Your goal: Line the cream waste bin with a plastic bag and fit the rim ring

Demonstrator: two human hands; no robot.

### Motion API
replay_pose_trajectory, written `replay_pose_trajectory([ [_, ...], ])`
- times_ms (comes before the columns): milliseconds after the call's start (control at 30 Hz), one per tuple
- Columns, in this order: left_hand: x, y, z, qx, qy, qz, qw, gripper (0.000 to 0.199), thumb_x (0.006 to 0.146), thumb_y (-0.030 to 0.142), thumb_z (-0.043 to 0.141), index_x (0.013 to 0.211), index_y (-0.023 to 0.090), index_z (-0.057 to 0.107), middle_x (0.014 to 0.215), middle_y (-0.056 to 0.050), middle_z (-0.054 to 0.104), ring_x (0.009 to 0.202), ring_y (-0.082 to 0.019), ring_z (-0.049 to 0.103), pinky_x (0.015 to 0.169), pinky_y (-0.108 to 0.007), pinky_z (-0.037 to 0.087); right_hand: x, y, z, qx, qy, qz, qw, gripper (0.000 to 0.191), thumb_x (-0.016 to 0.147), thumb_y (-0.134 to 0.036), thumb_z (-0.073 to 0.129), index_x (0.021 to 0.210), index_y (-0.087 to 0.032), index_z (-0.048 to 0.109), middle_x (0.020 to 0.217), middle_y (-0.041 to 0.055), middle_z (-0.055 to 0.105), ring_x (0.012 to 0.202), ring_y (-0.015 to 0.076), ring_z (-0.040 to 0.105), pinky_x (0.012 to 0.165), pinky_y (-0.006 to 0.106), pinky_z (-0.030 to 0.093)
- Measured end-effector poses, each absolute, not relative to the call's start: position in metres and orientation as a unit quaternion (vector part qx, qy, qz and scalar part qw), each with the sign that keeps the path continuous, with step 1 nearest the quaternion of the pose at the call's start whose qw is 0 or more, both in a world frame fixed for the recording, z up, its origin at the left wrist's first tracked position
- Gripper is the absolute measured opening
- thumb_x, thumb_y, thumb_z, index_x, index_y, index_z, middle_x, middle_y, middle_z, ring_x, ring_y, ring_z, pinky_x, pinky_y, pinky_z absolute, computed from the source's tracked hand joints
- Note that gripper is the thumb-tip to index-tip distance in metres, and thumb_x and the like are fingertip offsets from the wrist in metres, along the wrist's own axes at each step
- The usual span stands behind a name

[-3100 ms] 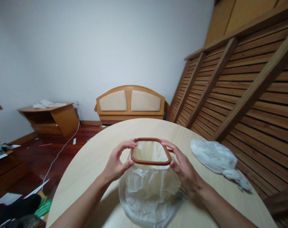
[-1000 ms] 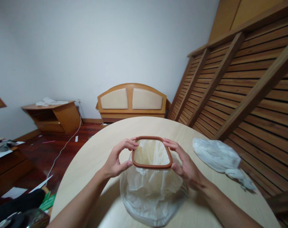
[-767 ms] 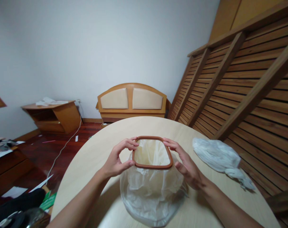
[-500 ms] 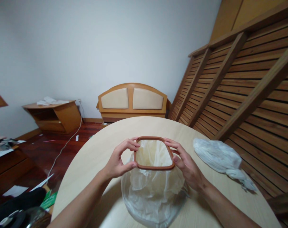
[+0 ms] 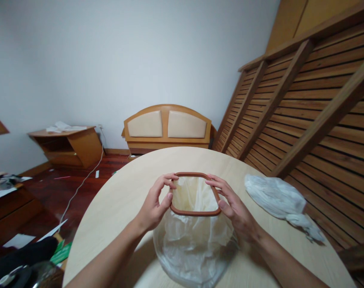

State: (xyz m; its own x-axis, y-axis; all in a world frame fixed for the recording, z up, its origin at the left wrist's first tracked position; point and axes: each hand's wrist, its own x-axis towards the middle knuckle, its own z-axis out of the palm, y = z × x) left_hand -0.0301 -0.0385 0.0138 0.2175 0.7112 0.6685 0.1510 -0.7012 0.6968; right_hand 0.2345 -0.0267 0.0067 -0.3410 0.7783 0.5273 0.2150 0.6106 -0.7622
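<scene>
A brown rounded-square rim ring (image 5: 196, 213) sits around the mouth of a trash bin on the table. A translucent plastic bag (image 5: 196, 250) lines the inside and hangs loosely over the outside, hiding most of the bin's body. My left hand (image 5: 156, 204) holds the ring's left side, fingers at the far corner and thumb near the front. On the opposite side, my right hand (image 5: 237, 208) grips the ring the same way, fingertips over the back right edge and thumb at the front right corner.
The round pale table (image 5: 115, 200) carries a knotted, whitish plastic bag (image 5: 274, 196) at the right. Behind stand a headboard (image 5: 166, 124) and a leaning slatted wood frame (image 5: 304, 108). A low cabinet (image 5: 85, 148) and a white cable (image 5: 79, 186) are at the left.
My left thumb has moved up along the ring's left side, and that hand has turned slightly. My right fingers have shifted a little inward over the edge. The bin stays in place.
</scene>
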Motion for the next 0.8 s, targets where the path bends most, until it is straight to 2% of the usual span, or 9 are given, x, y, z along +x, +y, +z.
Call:
replay_pose_trajectory([
  [200, -0.022, -0.042, 0.004, 0.713, 0.319, 0.548, 0.299, 0.042, 0.101, 0.05, 0.042, 0.133, 0.025, 0.054, 0.158, -0.012, 0.04, 0.148, -0.032, 0.033, 0.122, -0.053, 0.024, 0.236, -0.028, 0.009, -0.33, -0.778, 0.294, 0.446, 0.071, 0.089, -0.075, 0.048, 0.145, -0.032, 0.051, 0.162, 0.0078, 0.037, 0.152, 0.0341, 0.025, 0.124, 0.058, 0.017],
  [433, -0.024, -0.044, 0.004, 0.746, 0.301, 0.508, 0.308, 0.074, 0.089, 0.067, 0.056, 0.148, 0.026, 0.039, 0.168, -0.014, 0.017, 0.155, -0.036, 0.013, 0.125, -0.058, 0.012, 0.234, -0.03, 0.005, -0.322, -0.777, 0.303, 0.447, 0.081, 0.086, -0.079, 0.047, 0.153, -0.032, 0.041, 0.165, 0.0078, 0.031, 0.153, 0.0336, 0.024, 0.125, 0.057, 0.017],
  [600, -0.028, -0.041, 0.005, 0.751, 0.284, 0.498, 0.326, 0.081, 0.085, 0.066, 0.064, 0.15, 0.025, 0.037, 0.167, -0.016, 0.018, 0.155, -0.038, 0.014, 0.125, -0.06, 0.012, 0.232, -0.033, 0.007, -0.33, -0.766, 0.332, 0.441, 0.088, 0.086, -0.078, 0.049, 0.157, -0.028, 0.032, 0.166, 0.0114, 0.027, 0.153, 0.0342, 0.024, 0.124, 0.058, 0.022],
  [800, -0.032, -0.037, 0.004, 0.755, 0.269, 0.493, 0.338, 0.083, 0.082, 0.062, 0.07, 0.15, 0.027, 0.036, 0.165, -0.015, 0.023, 0.154, -0.036, 0.018, 0.126, -0.059, 0.012, 0.233, -0.031, 0.002, -0.317, -0.751, 0.363, 0.452, 0.091, 0.084, -0.078, 0.053, 0.156, -0.027, 0.032, 0.167, 0.0124, 0.026, 0.154, 0.033, 0.022, 0.125, 0.057, 0.018],
])
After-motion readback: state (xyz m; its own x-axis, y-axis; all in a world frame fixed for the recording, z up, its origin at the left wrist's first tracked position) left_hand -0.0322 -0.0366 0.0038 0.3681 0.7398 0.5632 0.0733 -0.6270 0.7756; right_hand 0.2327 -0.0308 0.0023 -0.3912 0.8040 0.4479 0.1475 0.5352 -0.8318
